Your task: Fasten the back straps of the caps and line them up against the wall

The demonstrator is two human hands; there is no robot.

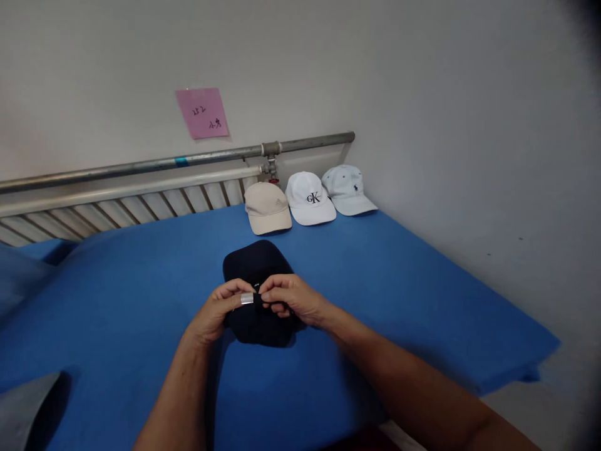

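A dark navy baseball cap (pixel 256 260) lies on the blue-covered table, its inside and back strap toward me. My left hand (pixel 220 307) pinches the strap's silver metal buckle (pixel 246 299) between thumb and fingers. From the other side, my right hand (pixel 288 295) grips the dark strap close to the buckle, fingers closed. Both hands meet over the middle of the cap and hide part of it.
Beyond the cap stand a beige cap (pixel 267 210), a white cap (pixel 310 199) and a pale blue cap (pixel 348 191) in a row. A radiator (pixel 141 203) and metal pipe (pixel 216 155) run along the wall. Grey fabric (pixel 25 407) lies at lower left on the blue cover (pixel 154 282).
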